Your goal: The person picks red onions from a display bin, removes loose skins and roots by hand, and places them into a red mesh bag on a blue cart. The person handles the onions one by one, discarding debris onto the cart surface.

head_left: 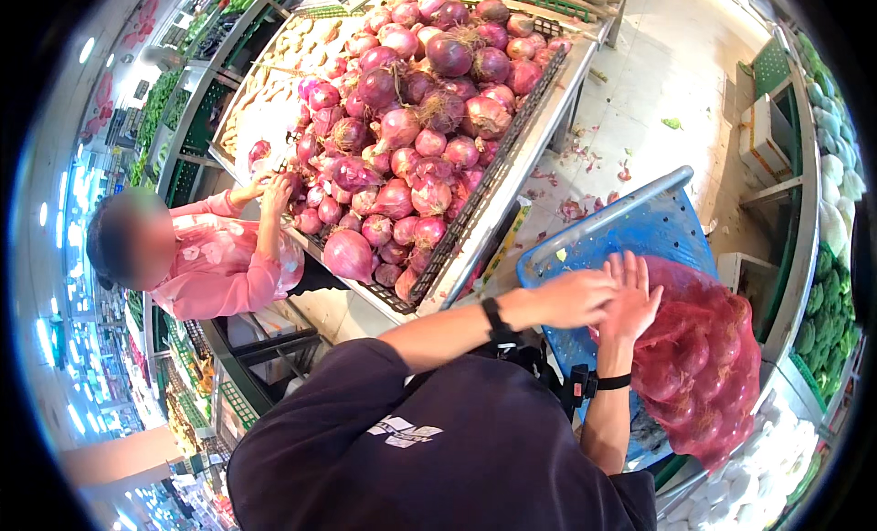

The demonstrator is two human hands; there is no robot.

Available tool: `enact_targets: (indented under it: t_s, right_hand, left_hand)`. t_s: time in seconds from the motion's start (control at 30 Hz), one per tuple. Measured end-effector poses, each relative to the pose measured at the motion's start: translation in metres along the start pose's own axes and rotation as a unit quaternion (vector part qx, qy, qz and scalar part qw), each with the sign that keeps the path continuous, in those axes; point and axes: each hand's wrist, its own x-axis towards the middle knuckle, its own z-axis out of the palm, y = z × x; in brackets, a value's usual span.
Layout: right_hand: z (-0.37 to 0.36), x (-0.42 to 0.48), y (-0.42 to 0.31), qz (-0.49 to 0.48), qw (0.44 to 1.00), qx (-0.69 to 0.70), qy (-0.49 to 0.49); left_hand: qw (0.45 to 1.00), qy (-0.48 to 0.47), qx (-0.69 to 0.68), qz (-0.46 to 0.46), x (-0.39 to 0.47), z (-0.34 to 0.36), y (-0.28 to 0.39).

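My right hand (629,305) is raised palm up with its fingers spread, holding nothing. My left hand (579,299) reaches across it, its fingertips at the right palm, and no object shows in it. Both wrists wear black straps with small devices. Just right of my hands, a red mesh bag (699,366) full of red onions rests on a blue plastic bin (616,240) with a grey rim bar. Ahead to the left, a large heap of red onions (411,130) fills a display stand edged with black plastic mesh (503,168).
A person in a pink top (219,257) stands at left, both hands at the onions. Pale tubers (294,48) lie beside the heap. Onion skins (572,207) litter the tiled floor (658,72). Vegetable shelves (788,188) line the right; white bulbs (743,476) lie below the mesh bag.
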Motion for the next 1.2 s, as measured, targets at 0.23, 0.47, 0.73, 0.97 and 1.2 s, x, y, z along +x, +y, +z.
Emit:
enact_targets:
  t_s: [0.23, 0.47, 0.73, 0.97, 1.2]
  right_hand:
    - [-0.061, -0.028, -0.096, -0.155, 0.960, -0.235, 0.005]
    - [-0.105, -0.078, -0.089, -0.128, 0.932, -0.337, 0.045]
    - [-0.135, -0.104, -0.086, -0.116, 0.918, -0.365, 0.098]
    - [-0.118, -0.100, -0.080, -0.107, 0.882, -0.454, 0.060]
    - [-0.152, -0.109, -0.075, -0.094, 0.847, -0.518, 0.075]
  left_hand:
    - [0.840, 0.292, 0.395, -0.230, -0.070, -0.160, -0.078]
    - [0.832, 0.335, 0.337, -0.287, -0.115, -0.196, -0.183]
    - [0.923, 0.295, -0.035, -0.245, 0.019, -0.038, -0.102]
    - [0.895, 0.366, -0.075, -0.245, 0.033, 0.045, -0.076]
    - [0.839, 0.385, 0.233, -0.305, -0.087, -0.078, -0.083]
